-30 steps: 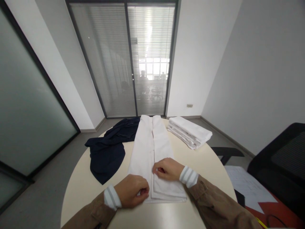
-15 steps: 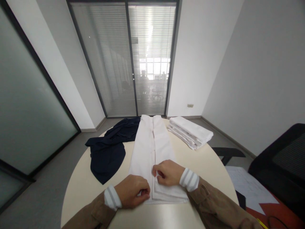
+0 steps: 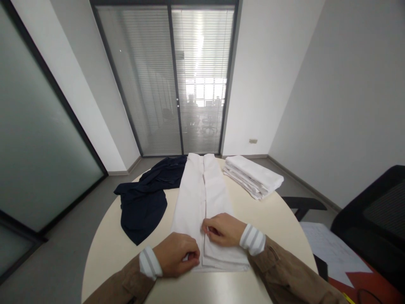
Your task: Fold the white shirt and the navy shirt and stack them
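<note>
The right hand (image 3: 223, 229) is edging slightly nearer along the folded white cloth (image 3: 191, 196) lying on the table (image 3: 109, 245). Its fingers and those of the left hand (image 3: 179, 254) are curling; whether they're pinching, I can't tell. The cloth is looking light, limp, best taken by both edges.

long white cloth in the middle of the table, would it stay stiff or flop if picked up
Probably floppy: the long white cloth has thin, layered folds with wavy edges along its middle gap. Lifted by one edge, it might unfold, as no clip or tie shows. Pushed, it seems unlikely to roll, since it lies flat.
</note>
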`<control>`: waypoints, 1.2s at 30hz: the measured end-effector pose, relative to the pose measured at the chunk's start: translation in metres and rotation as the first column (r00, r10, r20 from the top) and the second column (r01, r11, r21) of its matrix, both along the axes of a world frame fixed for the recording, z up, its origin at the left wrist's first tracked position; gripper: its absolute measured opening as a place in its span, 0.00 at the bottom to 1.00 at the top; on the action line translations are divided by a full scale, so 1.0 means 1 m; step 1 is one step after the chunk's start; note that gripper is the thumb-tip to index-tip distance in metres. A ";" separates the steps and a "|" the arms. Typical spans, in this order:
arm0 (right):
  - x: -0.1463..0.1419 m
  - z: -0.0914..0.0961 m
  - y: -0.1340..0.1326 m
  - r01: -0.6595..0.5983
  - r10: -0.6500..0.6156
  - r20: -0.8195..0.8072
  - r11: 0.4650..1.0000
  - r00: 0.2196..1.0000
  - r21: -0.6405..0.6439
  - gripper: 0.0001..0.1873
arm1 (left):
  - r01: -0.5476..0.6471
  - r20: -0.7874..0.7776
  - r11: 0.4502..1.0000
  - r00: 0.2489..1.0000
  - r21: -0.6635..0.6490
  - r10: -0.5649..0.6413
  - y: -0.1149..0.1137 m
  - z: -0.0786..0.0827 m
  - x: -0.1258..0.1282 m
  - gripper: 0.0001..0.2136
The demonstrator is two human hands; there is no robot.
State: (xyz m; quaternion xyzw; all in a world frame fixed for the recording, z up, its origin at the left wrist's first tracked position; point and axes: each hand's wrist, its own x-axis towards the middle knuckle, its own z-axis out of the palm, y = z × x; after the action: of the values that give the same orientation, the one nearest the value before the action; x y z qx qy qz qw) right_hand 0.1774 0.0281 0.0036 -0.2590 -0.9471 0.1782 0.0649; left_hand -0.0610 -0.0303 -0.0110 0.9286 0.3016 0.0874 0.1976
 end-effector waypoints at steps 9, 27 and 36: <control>-0.006 0.001 0.000 -0.116 0.116 -0.110 0.993 0.987 0.003 0.09 | -0.013 0.009 1.000 1.000 0.011 0.012 -0.001 -0.005 -0.001 0.04; -0.009 -0.007 -0.002 -0.058 0.046 -0.059 0.977 0.997 -0.205 0.08 | 0.002 0.030 0.993 1.000 -0.122 0.002 -0.007 -0.003 0.003 0.04; -0.019 0.004 -0.022 0.011 0.092 0.147 0.811 0.985 -0.585 0.24 | 0.142 -0.014 0.922 0.987 -0.361 -0.158 -0.028 -0.001 0.021 0.08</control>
State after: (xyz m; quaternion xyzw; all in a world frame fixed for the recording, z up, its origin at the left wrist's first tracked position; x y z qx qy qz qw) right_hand 0.1582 0.0062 0.0079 -0.2602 -0.8540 0.4389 -0.1018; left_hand -0.0398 -0.0584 -0.0123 0.8990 0.2446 -0.0046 0.3633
